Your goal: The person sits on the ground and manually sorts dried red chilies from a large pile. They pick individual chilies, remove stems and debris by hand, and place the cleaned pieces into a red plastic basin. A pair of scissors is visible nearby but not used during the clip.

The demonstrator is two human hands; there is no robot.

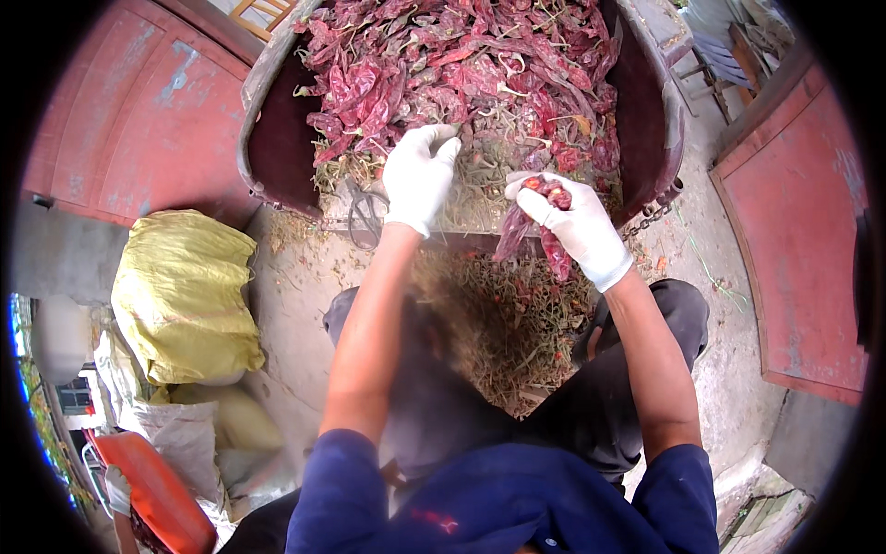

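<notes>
Dried red chili peppers point(461, 69) fill the open bed of a cart with a dark red inner wall point(281, 129). My right hand point(581, 226), in a white glove, is closed round several dried chilies point(556, 254) that hang below the fingers at the bed's near edge. To its left, over the pile's near side, my left hand point(420, 180), also gloved, has thumb and fingers drawn together; what is between the fingertips is too small to tell. Beside my left wrist a pair of scissors point(365, 220) lies on the bed's edge, among loose stems.
Stems and chili scraps point(521, 346) cover the ground between my knees. On the left are a stuffed yellow woven sack point(189, 295), pale sacks point(180, 439) and another person's gloved hand point(118, 491) by an orange-red object point(157, 489). Red metal panels point(812, 222) flank the cart; a chain point(644, 222) hangs at its right corner.
</notes>
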